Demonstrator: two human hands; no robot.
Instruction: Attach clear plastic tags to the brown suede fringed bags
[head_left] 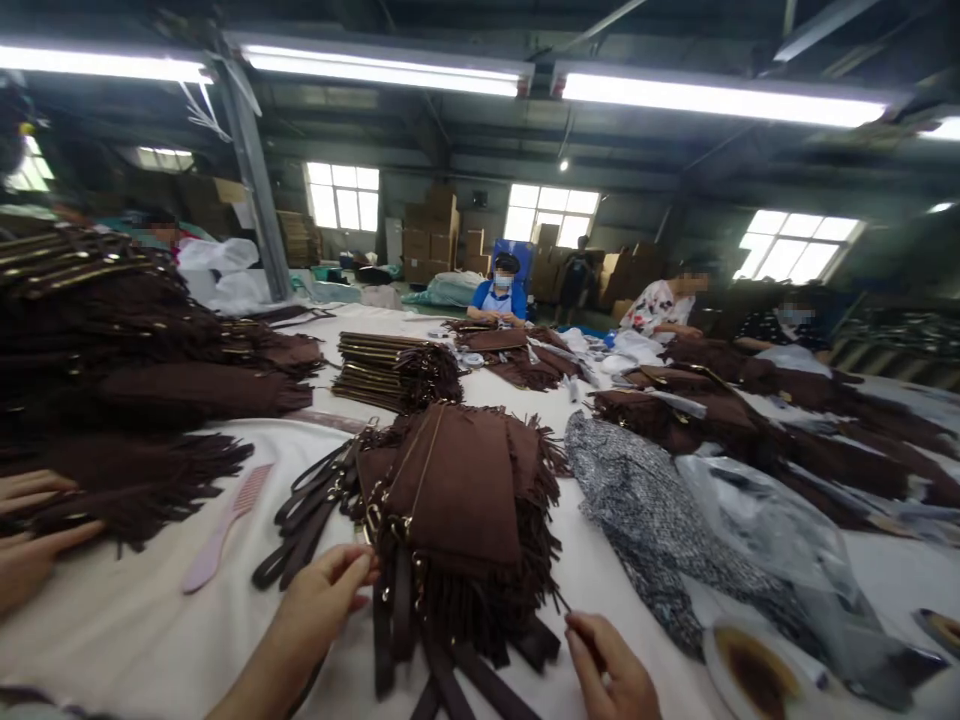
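Observation:
A stack of brown fringed bags (465, 490) with gold zips and clasps lies on the table in front of me. At its left side, my left hand (322, 595) is closed in a pinch close to a gold clasp (367, 528); whatever is between the fingertips is hidden. My right hand (611, 665), at the lower right of the stack, pinches the end of a thin dark fringe strand (559, 603). Dark wrist straps (307, 510) with metal hooks fan out left of the bags, and more straps (450, 680) hang toward me.
A pink comb (229, 530) lies to the left. Another person's hands (37, 540) touch a fringed piece at the left edge. Bag piles (390, 370) stand behind. Grey speckled cloth (637, 510), clear plastic (765, 510) and a bowl of brown liquid (754, 670) are on the right. Several co-workers sit around the table.

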